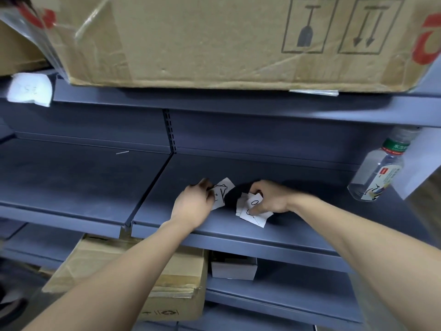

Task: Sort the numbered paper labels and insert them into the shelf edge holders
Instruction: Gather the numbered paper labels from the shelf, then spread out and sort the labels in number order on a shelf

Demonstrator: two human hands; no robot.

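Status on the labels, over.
Left hand pinches labels. Right hand holds a stack at the shelf. Bottle far right, clear of hands.

Large cardboard box (202, 39) on the top level, overhanging its front edge. Handling symbols (307, 27) are printed on its face: a glass with the bowl downward, two arrows pointing down. Red print (427, 41) at its right end, clear tape peeling along the bottom edge. Second cardboard box (16, 51) at far left, mostly cut off. Clear plastic water bottle (379, 168), green and red label, stands at the right end of the grey middle shelf (71, 173), near a white panel (422, 161). Slotted upright (170, 130) in the back wall. Below: worn brown carton (143, 278) and, just beside it, a small white box (233, 268).
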